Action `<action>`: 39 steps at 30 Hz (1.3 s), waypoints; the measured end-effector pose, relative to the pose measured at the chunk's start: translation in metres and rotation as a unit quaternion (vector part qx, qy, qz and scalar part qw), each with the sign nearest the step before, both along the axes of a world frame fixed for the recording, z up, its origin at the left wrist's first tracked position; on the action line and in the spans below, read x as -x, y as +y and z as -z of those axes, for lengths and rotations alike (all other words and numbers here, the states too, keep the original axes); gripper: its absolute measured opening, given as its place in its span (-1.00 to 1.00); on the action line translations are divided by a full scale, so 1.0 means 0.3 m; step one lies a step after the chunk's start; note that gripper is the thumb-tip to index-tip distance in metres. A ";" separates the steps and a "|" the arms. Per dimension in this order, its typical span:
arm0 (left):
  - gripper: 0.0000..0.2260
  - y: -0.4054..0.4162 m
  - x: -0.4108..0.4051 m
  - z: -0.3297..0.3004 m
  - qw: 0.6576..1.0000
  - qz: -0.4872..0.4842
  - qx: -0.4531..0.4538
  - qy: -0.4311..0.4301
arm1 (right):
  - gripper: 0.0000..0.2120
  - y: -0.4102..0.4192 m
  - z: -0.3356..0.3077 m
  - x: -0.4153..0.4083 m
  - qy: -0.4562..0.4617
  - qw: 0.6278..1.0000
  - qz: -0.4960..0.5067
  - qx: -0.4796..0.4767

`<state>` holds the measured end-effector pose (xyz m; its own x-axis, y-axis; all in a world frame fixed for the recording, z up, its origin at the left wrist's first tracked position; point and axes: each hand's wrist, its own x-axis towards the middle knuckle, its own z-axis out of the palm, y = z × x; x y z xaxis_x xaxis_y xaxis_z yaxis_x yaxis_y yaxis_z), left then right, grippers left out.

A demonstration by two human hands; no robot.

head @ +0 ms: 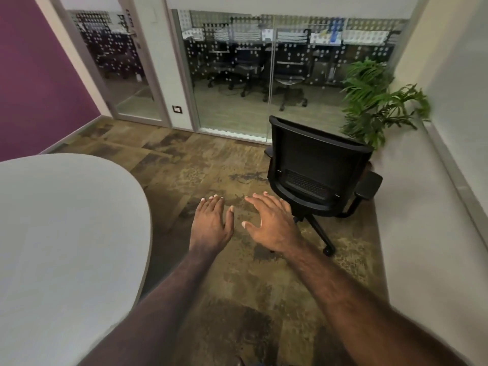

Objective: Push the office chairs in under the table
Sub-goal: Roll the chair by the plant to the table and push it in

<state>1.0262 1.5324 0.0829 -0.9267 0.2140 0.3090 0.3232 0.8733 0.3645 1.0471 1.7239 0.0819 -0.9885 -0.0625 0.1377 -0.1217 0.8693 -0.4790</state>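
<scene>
Both hands gripped nothing: the left hand [211,223] and right hand [272,223] reached forward with fingers spread, short of the office chair [317,167]. The chair stood upright on the carpet near the far right wall, well apart from the table [66,233], its backrest facing the person and its seat pointing away toward the glass partition [237,75]. Taking the backrest's top edge with both hands and swivelling the chair toward the table's rounded edge before rolling it in would probably work best.

A mottled brown carpeted floor [211,165] is seen, running up to the glass partition at its far edge. A black office chair [317,165] is stood on it near the far right corner, beside a potted plant [380,101]. A grey rounded table [66,233] is set at the left edge, well apart from the chair.
</scene>
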 end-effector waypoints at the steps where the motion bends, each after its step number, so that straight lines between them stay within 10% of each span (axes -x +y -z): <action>1: -0.58 0.001 0.033 0.002 1.000 0.009 -0.004 0.006 | -0.29 0.012 -0.005 0.018 0.004 1.000 0.012 -0.005; 39: -0.44 0.989 1.141 -0.217 0.981 0.178 0.071 -0.006 | -0.37 0.908 -0.104 0.743 0.037 0.979 0.193 -0.047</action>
<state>0.6838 1.8290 0.1480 -0.7890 0.5646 0.2422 0.6132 0.7484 0.2529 0.8242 1.9962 0.1130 -0.9286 0.2978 0.2214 0.1934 0.8976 -0.3961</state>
